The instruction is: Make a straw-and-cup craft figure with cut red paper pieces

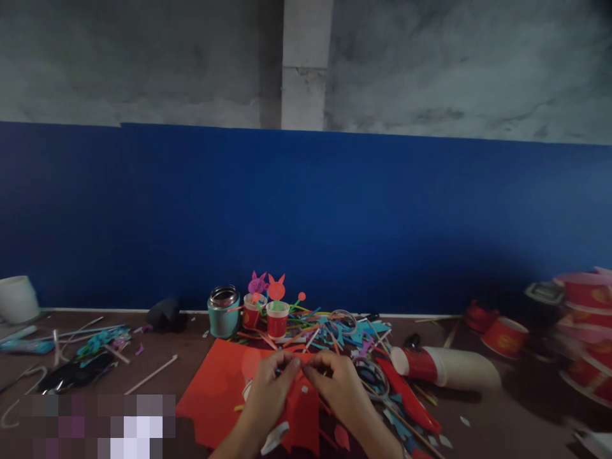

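My left hand [275,382] and my right hand [337,386] meet over a red sheet of paper [205,389], thumbs and fingertips pinched close together. Whatever sits between the fingertips is too small to make out. A small white scrap [305,389] shows just below them. Under my left wrist lies a curled white piece [276,438], and a red paper cutout [341,437] rests by my right wrist. Behind the hands stand two red-and-white paper cups, one bearing a red cat-eared paper figure [276,288], the other a purple one [257,282].
A teal metal jar [224,312] stands behind the paper. Paper scraps and straws [354,328] are heaped right of the cups, with scissors [375,376] among them. A stack of paper cups [444,368] lies on its side at right. A blue wall panel [306,210] backs the table.
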`<state>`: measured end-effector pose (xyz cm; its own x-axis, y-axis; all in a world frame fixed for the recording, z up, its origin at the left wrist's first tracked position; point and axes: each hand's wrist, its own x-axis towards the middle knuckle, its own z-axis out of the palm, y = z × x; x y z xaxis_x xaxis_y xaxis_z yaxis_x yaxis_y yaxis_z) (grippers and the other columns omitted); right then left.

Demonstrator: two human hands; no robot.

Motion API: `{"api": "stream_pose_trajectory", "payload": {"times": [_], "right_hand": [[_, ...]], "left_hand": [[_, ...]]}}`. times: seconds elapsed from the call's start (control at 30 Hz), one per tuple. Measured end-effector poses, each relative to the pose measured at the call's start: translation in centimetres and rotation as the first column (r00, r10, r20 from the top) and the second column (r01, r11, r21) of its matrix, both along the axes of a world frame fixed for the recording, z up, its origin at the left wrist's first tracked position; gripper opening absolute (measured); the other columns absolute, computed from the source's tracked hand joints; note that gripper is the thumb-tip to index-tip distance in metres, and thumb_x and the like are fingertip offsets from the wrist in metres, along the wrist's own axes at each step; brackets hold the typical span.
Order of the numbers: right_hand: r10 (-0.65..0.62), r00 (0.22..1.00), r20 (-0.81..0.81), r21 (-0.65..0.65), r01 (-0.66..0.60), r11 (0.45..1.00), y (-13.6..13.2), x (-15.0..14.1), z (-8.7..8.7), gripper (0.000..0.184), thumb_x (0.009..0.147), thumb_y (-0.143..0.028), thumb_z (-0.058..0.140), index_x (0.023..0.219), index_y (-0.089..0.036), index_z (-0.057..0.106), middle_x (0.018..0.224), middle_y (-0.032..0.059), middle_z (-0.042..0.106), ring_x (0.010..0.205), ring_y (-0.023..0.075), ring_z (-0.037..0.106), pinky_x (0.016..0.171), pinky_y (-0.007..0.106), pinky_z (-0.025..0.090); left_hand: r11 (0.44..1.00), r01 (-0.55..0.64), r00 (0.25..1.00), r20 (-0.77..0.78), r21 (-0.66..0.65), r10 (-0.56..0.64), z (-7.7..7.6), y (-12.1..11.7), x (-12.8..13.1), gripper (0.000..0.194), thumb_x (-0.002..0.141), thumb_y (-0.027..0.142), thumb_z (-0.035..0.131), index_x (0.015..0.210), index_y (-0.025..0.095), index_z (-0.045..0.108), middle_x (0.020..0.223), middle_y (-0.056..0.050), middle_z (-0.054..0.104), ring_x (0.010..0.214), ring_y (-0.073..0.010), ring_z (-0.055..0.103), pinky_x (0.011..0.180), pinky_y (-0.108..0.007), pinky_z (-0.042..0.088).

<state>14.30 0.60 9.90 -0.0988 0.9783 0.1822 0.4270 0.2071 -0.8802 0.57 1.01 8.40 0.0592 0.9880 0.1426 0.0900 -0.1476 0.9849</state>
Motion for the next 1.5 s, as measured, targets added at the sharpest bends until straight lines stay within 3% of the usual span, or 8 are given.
{"api": "stream_pose_trajectory", "payload": {"times": [0.27, 0.53, 0.73, 0.9, 1.13, 1.27, 1.33, 1.5], "right_hand": [[-0.041, 0.999, 0.034, 0.078, 0.038, 0.996, 0.0, 0.3, -0.2, 0.029, 0.07, -0.036, 0.061, 0.089, -0.015, 0.068, 0.081, 0.0059, 0.067, 0.065, 0.0173, 0.057, 0.059, 0.024, 0.043], [0.076, 0.996, -0.04, 0.05, -0.074, 0.996, -0.1, 0.2, 0.2, 0.024, 0.073, -0.031, 0.057, 0.057, -0.013, 0.06, 0.055, -0.0011, 0.055, 0.054, 0.011, 0.047, 0.051, 0.02, 0.035], [0.084, 0.996, -0.037, 0.024, -0.083, 0.996, 0.2, 0.4, 0.2, 0.024, 0.072, -0.033, 0.058, 0.061, -0.012, 0.064, 0.055, 0.0004, 0.059, 0.053, 0.0118, 0.048, 0.049, 0.021, 0.036], [0.092, 0.992, -0.085, 0.016, -0.091, 0.996, -0.1, 0.4, 0.6, 0.022, 0.074, -0.029, 0.055, 0.084, -0.015, 0.068, 0.071, 0.0031, 0.067, 0.064, 0.0163, 0.058, 0.056, 0.023, 0.042], [0.089, 0.994, -0.056, 0.009, -0.089, 0.996, 0.3, 0.6, 0.0, 0.022, 0.074, -0.03, 0.054, 0.065, -0.013, 0.065, 0.057, 0.0002, 0.062, 0.056, 0.013, 0.054, 0.05, 0.02, 0.039], [-0.021, 1.0, -0.021, 0.103, 0.023, 0.994, 0.0, 0.6, 0.0, 0.021, 0.073, -0.028, 0.056, 0.088, -0.015, 0.064, 0.072, 0.0029, 0.067, 0.062, 0.0149, 0.058, 0.058, 0.022, 0.043], [-0.065, 0.997, 0.027, 0.153, 0.06, 0.986, -0.3, 0.4, 0.1, 0.017, 0.075, -0.029, 0.054, 0.083, -0.016, 0.063, 0.069, 0.0024, 0.065, 0.06, 0.0147, 0.056, 0.057, 0.022, 0.042], [-0.002, 0.999, 0.052, 0.114, -0.003, 0.994, -1.1, -0.2, 0.3, 0.026, 0.078, -0.036, 0.05, 0.07, -0.016, 0.065, 0.063, 0.0028, 0.065, 0.059, 0.0159, 0.056, 0.053, 0.021, 0.04]], "left_hand": [[1.0, 0.019, 0.999, 0.029, -0.005, -0.019, -0.1, 0.0, -0.1, 0.029, 0.071, 0.042, 0.056, 0.059, 0.016, 0.057, 0.058, 0.001, 0.046, 0.054, -0.0109, 0.041, 0.05, -0.021, 0.033], [0.998, 0.041, 0.996, 0.087, -0.049, -0.037, -0.1, 0.2, -0.1, 0.025, 0.066, 0.04, 0.06, 0.068, 0.016, 0.064, 0.064, -0.001, 0.055, 0.061, -0.0136, 0.046, 0.057, -0.023, 0.036], [0.99, 0.015, 0.999, -0.049, 0.139, -0.009, 0.2, 0.2, -0.3, 0.024, 0.07, 0.035, 0.057, 0.054, 0.017, 0.058, 0.064, -0.002, 0.053, 0.067, -0.0159, 0.049, 0.064, -0.026, 0.039], [0.984, -0.036, 0.996, -0.079, 0.173, 0.051, 0.4, 0.0, -0.3, 0.025, 0.075, 0.035, 0.052, 0.058, 0.017, 0.057, 0.064, -0.001, 0.051, 0.065, -0.015, 0.048, 0.058, -0.024, 0.037], [0.994, -0.017, 0.998, -0.062, 0.111, 0.024, 0.0, 0.3, -0.2, 0.023, 0.073, 0.034, 0.055, 0.058, 0.016, 0.056, 0.063, -0.001, 0.05, 0.063, -0.0143, 0.048, 0.056, -0.023, 0.038], [0.977, -0.056, 0.992, -0.102, 0.205, 0.079, 0.4, 0.1, -0.3, 0.025, 0.075, 0.032, 0.052, 0.055, 0.017, 0.054, 0.065, -0.001, 0.051, 0.064, -0.0147, 0.049, 0.057, -0.024, 0.038], [0.961, -0.084, 0.985, -0.126, 0.262, 0.121, 0.6, 0.0, -0.2, 0.026, 0.076, 0.03, 0.051, 0.054, 0.017, 0.053, 0.067, -0.002, 0.053, 0.065, -0.0152, 0.051, 0.057, -0.024, 0.038], [0.927, -0.12, 0.966, -0.175, 0.356, 0.191, 0.4, -0.5, 0.3, 0.022, 0.077, 0.026, 0.052, 0.057, 0.017, 0.057, 0.071, -0.004, 0.056, 0.069, -0.0167, 0.053, 0.061, -0.026, 0.041]]}}
